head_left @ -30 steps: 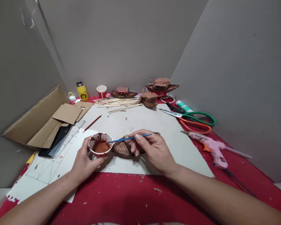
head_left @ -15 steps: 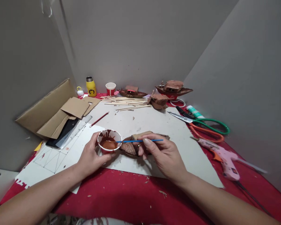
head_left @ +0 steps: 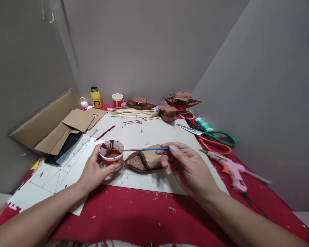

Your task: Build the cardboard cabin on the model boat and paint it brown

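Left hand (head_left: 94, 173) clamps cup (head_left: 108, 163) near front edge of counter (head_left: 123, 212); right hand (head_left: 192, 168) pinches brush (head_left: 151, 149); best wipe excess lightly.

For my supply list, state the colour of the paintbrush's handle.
The paintbrush's handle is blue; see the head view.

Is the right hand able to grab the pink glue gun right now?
Probably not yet: the right hand holds the blue paintbrush. Otherwise, the way to the glue gun looks free.
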A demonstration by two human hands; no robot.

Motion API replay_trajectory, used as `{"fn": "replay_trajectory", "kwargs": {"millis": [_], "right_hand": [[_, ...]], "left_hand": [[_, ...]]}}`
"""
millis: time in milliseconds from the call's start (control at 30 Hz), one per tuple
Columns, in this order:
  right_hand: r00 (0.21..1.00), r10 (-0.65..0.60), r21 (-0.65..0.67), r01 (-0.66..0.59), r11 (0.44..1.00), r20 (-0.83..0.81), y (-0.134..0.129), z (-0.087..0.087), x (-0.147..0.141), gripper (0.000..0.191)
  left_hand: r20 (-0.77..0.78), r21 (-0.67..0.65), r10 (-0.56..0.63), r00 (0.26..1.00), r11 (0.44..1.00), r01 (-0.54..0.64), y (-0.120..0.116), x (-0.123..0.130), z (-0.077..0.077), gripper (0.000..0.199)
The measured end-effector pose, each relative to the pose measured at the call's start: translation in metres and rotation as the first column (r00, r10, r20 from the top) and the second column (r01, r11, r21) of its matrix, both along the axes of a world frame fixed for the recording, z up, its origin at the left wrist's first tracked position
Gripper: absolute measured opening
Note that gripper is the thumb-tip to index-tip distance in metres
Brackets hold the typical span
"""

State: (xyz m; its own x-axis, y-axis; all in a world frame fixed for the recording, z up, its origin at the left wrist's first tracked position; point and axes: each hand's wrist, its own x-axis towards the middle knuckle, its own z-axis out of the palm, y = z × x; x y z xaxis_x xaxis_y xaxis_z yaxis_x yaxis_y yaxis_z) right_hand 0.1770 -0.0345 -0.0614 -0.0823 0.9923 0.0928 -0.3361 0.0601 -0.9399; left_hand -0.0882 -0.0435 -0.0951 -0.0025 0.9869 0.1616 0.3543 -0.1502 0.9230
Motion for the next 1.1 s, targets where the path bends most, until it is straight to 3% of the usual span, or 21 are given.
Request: {"fn": "replay_trajectory", "kwargs": {"millis": [100, 200, 400, 700, 1100], "right_hand": [[0.995, -0.09, -0.071, 0.087, 0.994, -0.043, -0.004, 0.006, 0.023, 0.028], [0.974, -0.224, -0.052, 0.222, 0.974, -0.023, -0.012, 0.006, 0.047, 0.027], [0.935, -0.356, -0.025, 0.356, 0.934, 0.006, -0.025, -0.012, 0.066, 0.029], [0.934, -0.35, 0.041, 0.348, 0.937, 0.069, -0.022, -0.03, 0.062, 0.027], [0.939, -0.336, 0.021, 0.335, 0.942, 0.078, -0.021, -0.029, 0.062, 0.024]], "left_hand": [[0.119, -0.048, 0.065, 0.991, 0.997, -0.059, 0.006, 0.002, 0.006, 0.065], [0.187, -0.089, 0.096, 0.978, 0.993, -0.08, 0.015, 0.005, 0.01, 0.067], [0.099, -0.064, 0.143, 0.985, 0.988, -0.137, 0.049, 0.014, 0.006, 0.061], [-0.006, 0.001, 0.125, 0.992, 0.992, -0.125, 0.107, 0.038, -0.001, 0.053], [-0.074, -0.008, 0.042, 0.996, 0.999, -0.043, 0.099, 0.032, -0.004, 0.056]]}}
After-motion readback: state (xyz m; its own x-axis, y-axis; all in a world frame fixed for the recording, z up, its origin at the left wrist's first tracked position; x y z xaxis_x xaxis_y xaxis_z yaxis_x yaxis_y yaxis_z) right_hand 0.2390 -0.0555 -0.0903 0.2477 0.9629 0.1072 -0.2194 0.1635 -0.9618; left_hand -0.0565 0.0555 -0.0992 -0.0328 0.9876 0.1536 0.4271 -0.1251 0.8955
